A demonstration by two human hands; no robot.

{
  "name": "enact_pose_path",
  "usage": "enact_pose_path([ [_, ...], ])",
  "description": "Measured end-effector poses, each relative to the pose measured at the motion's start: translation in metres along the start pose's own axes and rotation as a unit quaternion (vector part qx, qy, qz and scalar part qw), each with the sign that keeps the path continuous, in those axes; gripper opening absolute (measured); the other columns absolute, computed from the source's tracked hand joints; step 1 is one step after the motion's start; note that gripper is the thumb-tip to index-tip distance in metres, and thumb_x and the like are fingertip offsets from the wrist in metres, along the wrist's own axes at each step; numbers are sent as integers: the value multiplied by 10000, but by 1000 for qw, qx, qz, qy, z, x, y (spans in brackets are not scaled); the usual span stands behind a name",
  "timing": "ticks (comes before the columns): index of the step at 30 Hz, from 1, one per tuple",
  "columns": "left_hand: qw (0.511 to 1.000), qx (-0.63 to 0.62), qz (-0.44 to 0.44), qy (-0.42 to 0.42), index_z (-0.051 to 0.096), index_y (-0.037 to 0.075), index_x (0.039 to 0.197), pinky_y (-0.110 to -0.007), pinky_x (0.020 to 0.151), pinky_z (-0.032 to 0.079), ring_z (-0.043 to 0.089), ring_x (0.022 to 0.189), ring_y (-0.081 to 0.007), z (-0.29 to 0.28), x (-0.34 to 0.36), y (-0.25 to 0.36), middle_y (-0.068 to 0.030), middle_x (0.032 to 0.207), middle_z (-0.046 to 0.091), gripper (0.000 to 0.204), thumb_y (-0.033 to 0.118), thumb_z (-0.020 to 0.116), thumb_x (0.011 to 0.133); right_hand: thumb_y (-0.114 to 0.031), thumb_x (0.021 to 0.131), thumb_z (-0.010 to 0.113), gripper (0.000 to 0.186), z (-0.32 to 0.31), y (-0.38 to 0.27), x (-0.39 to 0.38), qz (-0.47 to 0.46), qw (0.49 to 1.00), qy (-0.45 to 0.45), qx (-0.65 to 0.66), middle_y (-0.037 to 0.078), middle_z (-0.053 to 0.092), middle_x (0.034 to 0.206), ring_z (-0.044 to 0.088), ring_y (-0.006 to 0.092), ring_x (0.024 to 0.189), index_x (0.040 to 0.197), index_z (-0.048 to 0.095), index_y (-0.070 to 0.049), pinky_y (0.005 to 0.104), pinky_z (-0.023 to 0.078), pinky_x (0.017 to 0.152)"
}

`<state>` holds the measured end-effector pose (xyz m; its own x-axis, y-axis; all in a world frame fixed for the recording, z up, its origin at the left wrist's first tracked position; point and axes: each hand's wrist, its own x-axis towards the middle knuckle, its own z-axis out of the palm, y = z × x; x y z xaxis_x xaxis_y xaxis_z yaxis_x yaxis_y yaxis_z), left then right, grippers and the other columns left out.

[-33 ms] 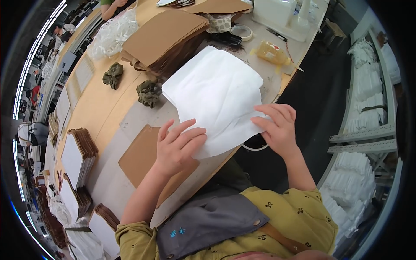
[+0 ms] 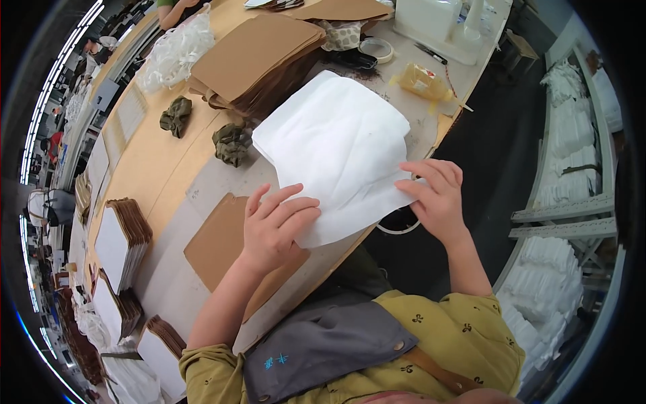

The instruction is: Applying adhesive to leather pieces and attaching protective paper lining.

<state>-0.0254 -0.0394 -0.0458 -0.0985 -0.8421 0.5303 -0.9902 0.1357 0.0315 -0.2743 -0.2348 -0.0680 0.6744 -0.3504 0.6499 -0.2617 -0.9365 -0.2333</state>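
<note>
A white sheet (image 2: 330, 145), soft like padding or cloth, lies over the table edge on top of further white layers. Its near part is lifted a little and curves between my hands. My left hand (image 2: 274, 225) holds the near left edge, fingers on top and thumb hidden underneath. At the near right edge my right hand (image 2: 434, 195) pinches the sheet between thumb and fingers. Below my left hand, a flat brown panel (image 2: 219, 246) rests on the table, partly covered by my forearm.
Beyond the sheet stands a stack of brown panels (image 2: 259, 54). Two crumpled dark green pieces (image 2: 232, 145) lie left of it, a yellowish bottle (image 2: 425, 82) and tape roll (image 2: 375, 49) to the right. White-faced brown stacks (image 2: 124, 246) sit at left; shelves of white bundles (image 2: 545, 283) at right.
My right hand has shifted very slightly to the right with the sheet's edge. Otherwise things look the same.
</note>
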Motion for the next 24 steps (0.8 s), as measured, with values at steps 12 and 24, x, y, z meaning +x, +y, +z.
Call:
enact_pose_path([
  [12,740,-434,-514,7,666,54,1210,-210,632,403,502,717,-28,21,34,-20,25,793,599,294,145,714,935,-147,870,737,208,41,37,51,321,895,-61,304,97,707,967,661,225,904,1032,712,-18,301,501,811],
  [24,761,-379,-526,28,449,20,1424,-240,671,473,542,718,-82,42,20,-46,-7,785,590,652,199,767,884,-182,838,757,481,58,32,60,320,934,-57,151,46,601,881,518,200,727,1292,620,-98,320,452,685],
])
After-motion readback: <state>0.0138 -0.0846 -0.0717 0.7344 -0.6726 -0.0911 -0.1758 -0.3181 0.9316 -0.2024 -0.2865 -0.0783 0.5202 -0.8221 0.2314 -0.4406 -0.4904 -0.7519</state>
